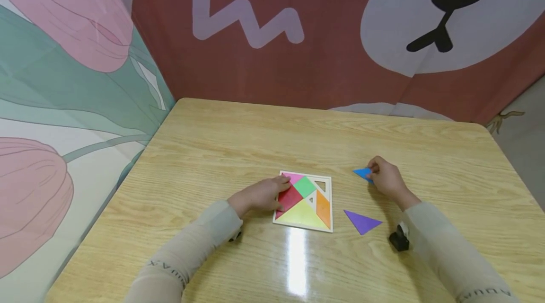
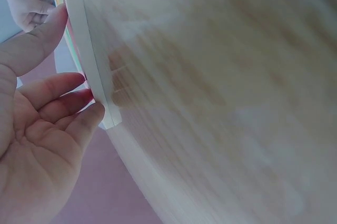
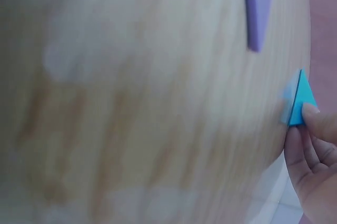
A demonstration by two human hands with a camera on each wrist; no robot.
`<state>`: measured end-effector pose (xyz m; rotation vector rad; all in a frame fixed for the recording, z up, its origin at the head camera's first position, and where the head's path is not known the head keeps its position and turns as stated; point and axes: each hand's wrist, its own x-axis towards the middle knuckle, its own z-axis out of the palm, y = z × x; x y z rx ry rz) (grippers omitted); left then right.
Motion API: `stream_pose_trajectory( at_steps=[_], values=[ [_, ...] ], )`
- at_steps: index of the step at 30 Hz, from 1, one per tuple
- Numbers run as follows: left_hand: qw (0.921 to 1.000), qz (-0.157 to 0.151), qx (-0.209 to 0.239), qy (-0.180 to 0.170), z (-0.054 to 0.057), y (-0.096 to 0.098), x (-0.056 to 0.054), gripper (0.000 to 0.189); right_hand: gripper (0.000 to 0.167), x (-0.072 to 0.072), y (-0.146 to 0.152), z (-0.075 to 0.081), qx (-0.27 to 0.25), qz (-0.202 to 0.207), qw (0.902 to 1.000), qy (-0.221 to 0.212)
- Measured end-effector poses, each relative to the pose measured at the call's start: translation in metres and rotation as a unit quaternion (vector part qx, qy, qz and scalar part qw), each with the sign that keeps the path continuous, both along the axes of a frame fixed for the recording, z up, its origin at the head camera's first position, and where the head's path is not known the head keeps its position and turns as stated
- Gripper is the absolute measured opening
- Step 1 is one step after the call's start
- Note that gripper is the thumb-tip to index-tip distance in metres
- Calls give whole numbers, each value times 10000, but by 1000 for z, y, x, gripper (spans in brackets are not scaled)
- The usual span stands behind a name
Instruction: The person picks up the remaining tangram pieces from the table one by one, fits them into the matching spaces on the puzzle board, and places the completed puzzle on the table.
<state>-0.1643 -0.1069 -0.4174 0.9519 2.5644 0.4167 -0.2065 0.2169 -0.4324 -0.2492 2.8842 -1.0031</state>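
Note:
A square tangram tray [image 1: 328, 184] with a pale rim lies on the table, holding pink, red, green, yellow and orange pieces. Two of its slots show bare base with small triangular cut-outs. My left hand [image 1: 261, 194] rests on the tray's left side, fingers extended over the red triangle [image 1: 289, 200]; in the left wrist view its fingertips touch the tray edge [image 2: 79, 23]. To the right of the tray, my right hand [image 1: 386, 179] pinches a small blue triangle [image 1: 361, 173] between thumb and fingers, close over the table. Nearer me lies a purple triangle [image 1: 362, 222], flat and untouched.
The wood-grain table [image 1: 221, 137] reaches back to a reddish-brown cloth [image 1: 255, 75] with a cartoon face. A flower-patterned cloth [image 1: 85, 151] hangs along the left side. Light glares off the tabletop just in front of the tray.

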Motion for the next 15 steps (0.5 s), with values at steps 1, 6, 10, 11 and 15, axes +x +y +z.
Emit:
stream_pose_trajectory(
  at_steps=[1,6,10,11,15],
  values=[
    [10000,0,-3,-3,0,0,0,62,14,0,0,0,-17,2,10000,0],
    [10000,10,30,-3,0,0,1,63,13,2,1,1,-40,34,10000,11],
    [10000,-23,27,50,0,-1,0,63,12,4,0,4,-149,40,9999,-34],
    [10000,-38,19,63,0,-1,0,63,12,4,0,5,-185,35,9998,-46],
    [10000,-31,32,45,1,-1,1,63,15,6,-3,9,-346,7,9994,-96]
  ],
)
